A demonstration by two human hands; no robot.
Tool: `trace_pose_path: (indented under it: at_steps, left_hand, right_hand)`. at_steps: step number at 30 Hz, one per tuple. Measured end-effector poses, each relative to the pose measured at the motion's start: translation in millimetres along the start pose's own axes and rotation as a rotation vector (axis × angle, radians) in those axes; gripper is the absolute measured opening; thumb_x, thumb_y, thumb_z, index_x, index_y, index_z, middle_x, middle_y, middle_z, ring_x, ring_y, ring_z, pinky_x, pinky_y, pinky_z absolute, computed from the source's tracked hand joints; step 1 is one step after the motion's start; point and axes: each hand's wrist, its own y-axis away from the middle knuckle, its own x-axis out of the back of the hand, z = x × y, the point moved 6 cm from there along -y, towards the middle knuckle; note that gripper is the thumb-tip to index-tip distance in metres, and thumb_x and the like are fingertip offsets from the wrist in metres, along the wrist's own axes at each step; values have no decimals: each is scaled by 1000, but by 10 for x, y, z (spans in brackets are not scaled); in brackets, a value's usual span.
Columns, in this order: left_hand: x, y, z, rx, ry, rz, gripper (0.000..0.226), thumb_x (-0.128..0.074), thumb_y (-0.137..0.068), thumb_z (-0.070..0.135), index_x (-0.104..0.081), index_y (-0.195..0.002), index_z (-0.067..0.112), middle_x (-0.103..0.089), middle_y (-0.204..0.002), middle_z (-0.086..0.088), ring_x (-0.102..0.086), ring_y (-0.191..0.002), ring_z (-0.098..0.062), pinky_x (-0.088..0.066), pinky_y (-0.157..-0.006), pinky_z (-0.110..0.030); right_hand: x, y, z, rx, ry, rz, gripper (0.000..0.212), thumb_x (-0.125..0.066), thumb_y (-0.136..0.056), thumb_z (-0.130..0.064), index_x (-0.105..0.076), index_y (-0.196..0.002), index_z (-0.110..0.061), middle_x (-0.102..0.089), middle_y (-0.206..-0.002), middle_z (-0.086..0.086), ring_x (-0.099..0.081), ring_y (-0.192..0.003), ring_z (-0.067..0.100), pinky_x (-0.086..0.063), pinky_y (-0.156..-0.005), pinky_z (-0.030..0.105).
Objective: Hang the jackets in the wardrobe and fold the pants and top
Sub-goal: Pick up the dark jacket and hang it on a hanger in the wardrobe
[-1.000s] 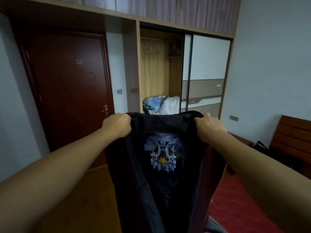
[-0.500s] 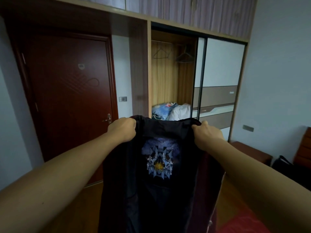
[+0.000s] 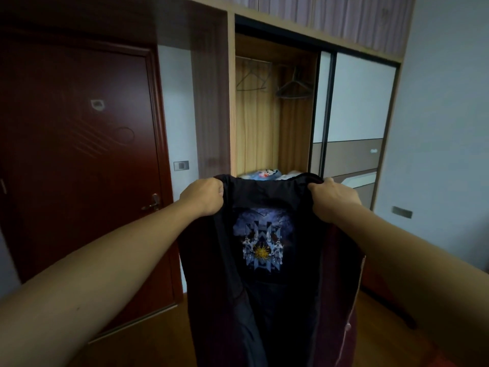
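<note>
Fingers (image 3: 220, 192) of the left hand (image 3: 202, 197) and right hand (image 3: 334, 198) are clenched on the jacket (image 3: 264, 300) shoulders, so it is held spread at 6 o'clock, likely for fitting onto the hangers (image 3: 293, 88) at 12 o'clock in the wardrobe (image 3: 231, 102).

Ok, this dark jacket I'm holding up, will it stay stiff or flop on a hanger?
Probably floppy: the jacket sags in folds below the left hand and right hand. Seemingly light, held out at arm's length. Its lining looks smooth, so it may slip.
</note>
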Motion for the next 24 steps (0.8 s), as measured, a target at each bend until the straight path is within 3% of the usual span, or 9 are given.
trace_pose_path:
  at_steps: [3, 6, 8, 11, 16, 21, 24]
  left_hand:
    - [-233, -580, -100, -64, 39, 11, 23, -47, -87, 8, -56, -74, 24, -62, -91, -3, -59, -84, -25, -41, -63, -31]
    - [-470, -1158, -241, -127, 68, 8, 24, -46, -88, 7, -56, -73, 23, -62, -89, -2, -59, -82, -23, -36, -56, -29]
    - [-607, -1556, -342, -175, 89, 13, 24, -46, -89, 7, -57, -73, 22, -63, -91, -3, -60, -83, -23, -41, -57, -29]
    - [-763, -2126, -436, -221, 119, 25, 24, -45, -90, 8, -59, -74, 20, -66, -91, -4, -62, -84, -25, -54, -71, -38]
    - [-1086, -3156, -472, -268, 150, 47, 23, -46, -91, 9, -64, -79, 16, -67, -90, -2, -64, -83, -24, -54, -72, -39]
    - [-1439, -4026, -224, -328, 200, 36, 22, -48, -93, 16, -67, -84, 19, -69, -93, -1, -63, -82, -23, -56, -76, -40]
    - [-1586, -4535, -28, -357, 222, 33, 22, -49, -91, 16, -68, -83, 23, -68, -95, 0, -63, -84, -23, -54, -74, -36]
  right_hand:
    - [-188, -465, 13, -49, 12, -3, 26, -47, -99, -24, -53, -124, -20, -46, -111, 12, -61, -103, 39, -46, -75, 46]
    - [-388, -970, 0, -103, 28, 3, 25, -48, -99, -25, -54, -123, -20, -42, -102, 9, -62, -97, 37, -46, -70, 43]
    - [-525, -1319, -26, -136, 45, 18, 27, -49, -98, -25, -54, -124, -21, -46, -107, 11, -62, -96, 38, -47, -71, 44]
    - [-710, -1788, -31, -183, 61, 17, 28, -49, -98, -25, -54, -125, -22, -49, -112, 11, -63, -98, 37, -48, -73, 44]
    - [-1012, -2526, 80, -267, 70, 13, 28, -47, -98, -23, -53, -126, -23, -49, -114, 12, -63, -97, 38, -47, -71, 43]
    - [-1306, -3021, 332, -363, 41, 5, 23, -48, -98, -21, -53, -120, -19, -39, -101, 9, -61, -96, 40, -45, -72, 43]
    - [-1435, -3355, 530, -407, 25, 24, 24, -50, -98, -20, -52, -122, -16, -43, -108, 13, -60, -95, 41, -44, -72, 43]
